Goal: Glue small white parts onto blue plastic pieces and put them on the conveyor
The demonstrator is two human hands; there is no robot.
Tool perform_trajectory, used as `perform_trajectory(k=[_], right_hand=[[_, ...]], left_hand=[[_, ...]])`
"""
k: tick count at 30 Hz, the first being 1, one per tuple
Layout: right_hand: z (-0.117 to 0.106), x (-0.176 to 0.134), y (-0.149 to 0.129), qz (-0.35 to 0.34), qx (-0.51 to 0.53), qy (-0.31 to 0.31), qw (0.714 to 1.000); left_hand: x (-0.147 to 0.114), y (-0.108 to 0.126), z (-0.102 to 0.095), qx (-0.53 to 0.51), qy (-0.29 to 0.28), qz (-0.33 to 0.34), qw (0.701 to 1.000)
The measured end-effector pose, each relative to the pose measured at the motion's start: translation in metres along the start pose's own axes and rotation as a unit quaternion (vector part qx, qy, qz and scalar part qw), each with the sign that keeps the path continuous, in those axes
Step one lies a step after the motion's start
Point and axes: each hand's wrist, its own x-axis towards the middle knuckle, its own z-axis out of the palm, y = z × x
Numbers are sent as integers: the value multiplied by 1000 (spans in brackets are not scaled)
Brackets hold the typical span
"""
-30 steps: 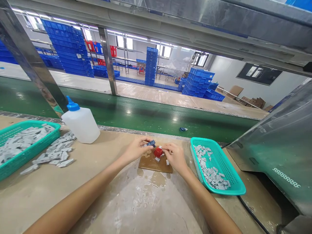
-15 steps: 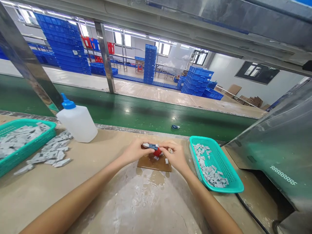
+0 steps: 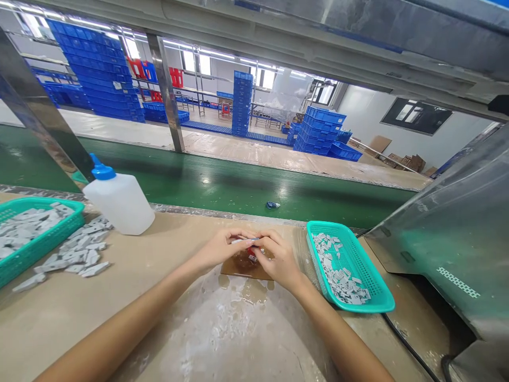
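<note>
In the head view my left hand (image 3: 221, 247) and my right hand (image 3: 279, 260) meet over a wet brown board (image 3: 242, 271). The fingers of both are closed around a small grey and dark-blue plastic part, now mostly hidden by them. Just below the fingertips a red piece (image 3: 250, 250) shows above the board; its shape is partly covered. A small light-grey piece (image 3: 252, 258) lies against its near side. Water pools on the board and on the table in front of it.
A green basket (image 3: 387, 302) of small grey pieces stands at right, and another green basket (image 3: 75, 223) at left. Loose grey parts (image 3: 81, 252) lie beside the left one, near a white squeeze bottle (image 3: 119, 204). Beyond runs a green belt (image 3: 222, 185) with a dark scrap (image 3: 272, 205).
My right hand has moved left and its fingers have closed in against my left, covering most of the grey and blue part. The dark scrap on the belt has shifted left in view.
</note>
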Motion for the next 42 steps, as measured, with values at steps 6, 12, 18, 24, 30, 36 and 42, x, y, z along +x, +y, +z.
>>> perform_trajectory(k=[6,12,18,24,30,36,42], right_hand=[[0,-1,-3,-23,2,-30,999],[-52,13,0,75,-55,23,995],[-133,-28,51,236,-232,-54,942],[-146,-75,96,334,-310,-213,864],[-137,-73,100,317,-327,-242,857],[-139,-75,95,333,-334,-229,852],[-114,-44,51,221,-276,-51,934]], left_hand=[[-1,1,-3,-40,-70,-56,995],[9,-5,-18,96,44,-15,994],[50,-9,-67,282,186,-31,941],[73,-18,-92,335,243,-49,909],[73,-32,-101,390,246,-67,885],[77,-25,-109,424,241,-57,871],[51,-24,-74,362,145,15,920]])
